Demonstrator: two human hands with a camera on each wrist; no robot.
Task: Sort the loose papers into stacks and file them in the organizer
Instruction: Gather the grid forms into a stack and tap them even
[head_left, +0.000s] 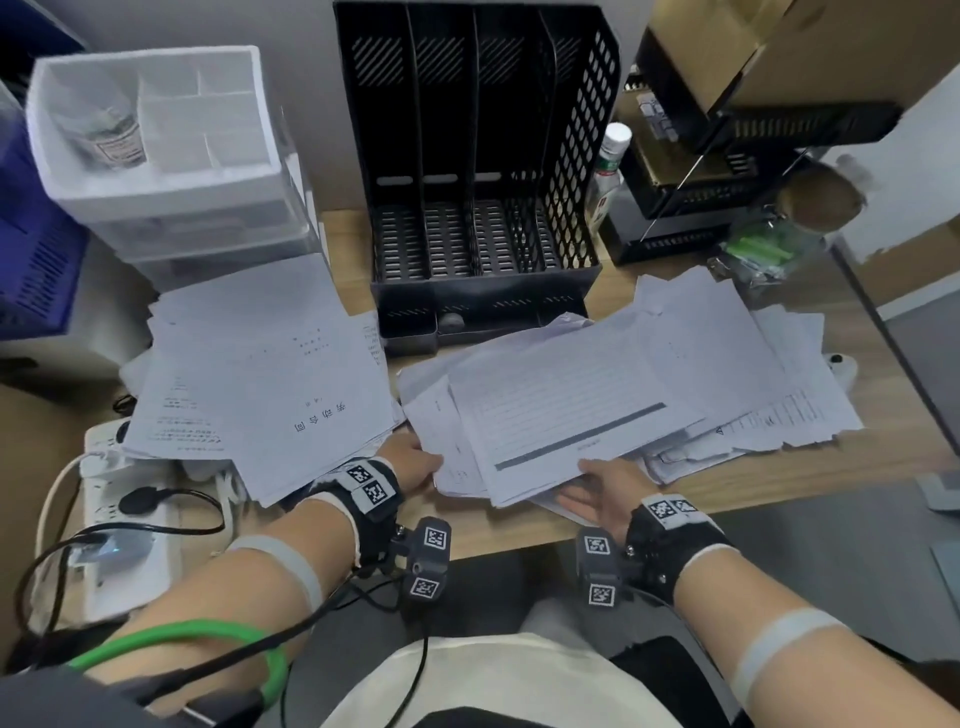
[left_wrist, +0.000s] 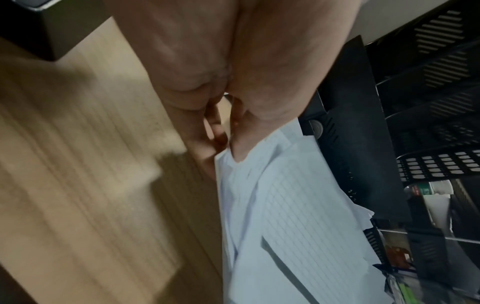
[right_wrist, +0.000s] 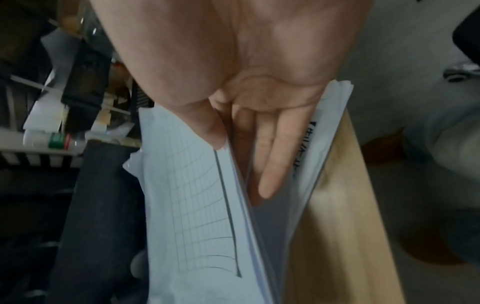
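A loose heap of white papers (head_left: 701, 374) covers the right half of the wooden desk. On top lies a bundle whose upper sheet is a lined form (head_left: 561, 410) with a grey bar. My left hand (head_left: 415, 462) pinches the bundle's left near corner (left_wrist: 233, 164), thumb on top. My right hand (head_left: 597, 483) holds its near edge, thumb on the form (right_wrist: 192, 195) and fingers (right_wrist: 270, 160) slid underneath between sheets. A second paper stack (head_left: 260, 384) lies at the left. The black organizer (head_left: 478, 171) stands behind, its slots empty.
A white drawer unit (head_left: 171, 156) with a jar stands at the back left. A bottle (head_left: 608, 166) and black trays (head_left: 727, 171) crowd the back right. A power strip (head_left: 124, 499) with cables lies off the desk's left edge. Bare desk (head_left: 498, 530) shows along the front.
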